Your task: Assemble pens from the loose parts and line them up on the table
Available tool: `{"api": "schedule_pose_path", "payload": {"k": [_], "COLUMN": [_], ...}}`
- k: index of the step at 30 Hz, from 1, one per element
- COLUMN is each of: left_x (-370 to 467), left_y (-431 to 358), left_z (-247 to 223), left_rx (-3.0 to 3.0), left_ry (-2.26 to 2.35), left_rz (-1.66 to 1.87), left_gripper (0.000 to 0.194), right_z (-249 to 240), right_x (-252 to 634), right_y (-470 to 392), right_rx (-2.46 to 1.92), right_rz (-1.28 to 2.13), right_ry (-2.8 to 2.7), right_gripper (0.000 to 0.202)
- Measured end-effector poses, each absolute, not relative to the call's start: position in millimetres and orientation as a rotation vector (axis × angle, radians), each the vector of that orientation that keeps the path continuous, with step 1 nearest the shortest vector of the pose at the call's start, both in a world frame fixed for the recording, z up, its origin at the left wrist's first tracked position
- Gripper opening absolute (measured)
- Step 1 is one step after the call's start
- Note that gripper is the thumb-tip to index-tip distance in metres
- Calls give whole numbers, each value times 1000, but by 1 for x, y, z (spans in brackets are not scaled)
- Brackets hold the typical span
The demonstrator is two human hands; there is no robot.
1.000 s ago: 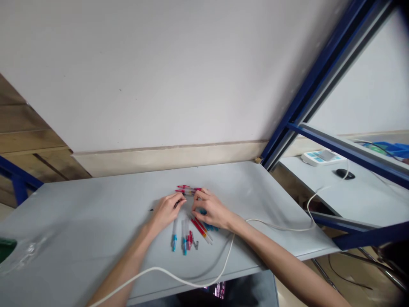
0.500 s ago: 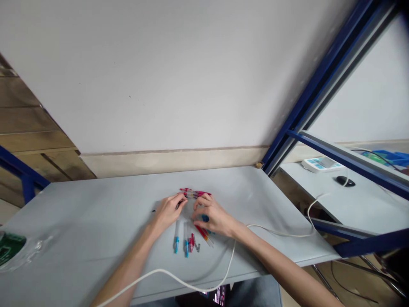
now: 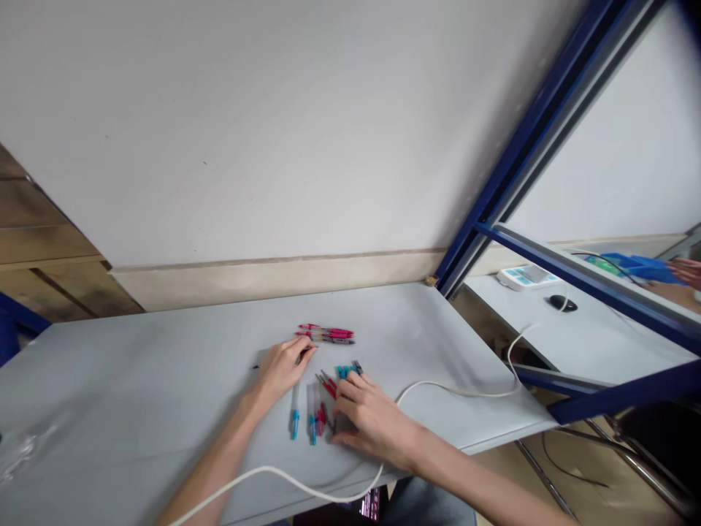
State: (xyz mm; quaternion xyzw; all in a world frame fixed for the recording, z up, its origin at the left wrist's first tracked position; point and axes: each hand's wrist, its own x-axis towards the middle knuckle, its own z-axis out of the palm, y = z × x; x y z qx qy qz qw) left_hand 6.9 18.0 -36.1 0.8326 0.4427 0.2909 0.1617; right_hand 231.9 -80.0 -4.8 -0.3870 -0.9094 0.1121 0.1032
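Observation:
My left hand pinches a thin dark pen part near the table's middle. Lower and to the right, my right hand reaches down over small pen parts with its fingers curved and apart; what lies under the palm is hidden. Pink and grey pens lie side by side beyond the hands. Two clear barrels with blue grips rest between my forearms, beside red pieces. Red refills and blue pieces show just past my right fingers.
A white cable crosses the table's near edge and runs off to the right. Crumpled clear plastic lies at the far left. Past the blue frame, a side table carries a black mouse, and another person's hand shows.
My right hand has moved down toward the near edge, uncovering the blue pieces and pink pens. My left hand keeps its pinch. The view has shifted slightly right.

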Motion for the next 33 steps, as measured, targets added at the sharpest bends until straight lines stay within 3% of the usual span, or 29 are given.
{"api": "schedule_pose_path", "payload": {"k": [7, 14, 21, 33], "left_x": [8, 7, 12, 18], "left_y": [17, 18, 18, 16], "left_z": [-37, -36, -38, -47], "left_rx": [2381, 2392, 2375, 2359], "left_ry": [1248, 1249, 1218, 1079], "left_rz": [837, 792, 880, 1009], "left_gripper": [18, 17, 19, 20], "right_z": [-7, 19, -2, -12], "right_x": [224, 237, 226, 231], "right_y": [-79, -30, 25, 24], "right_rx": [-1132, -1040, -1009, -966], "right_rz": [350, 741, 1114, 1336], "right_ry": [-2667, -2147, -1493, -1370], "right_gripper": [25, 9, 27, 32]}}
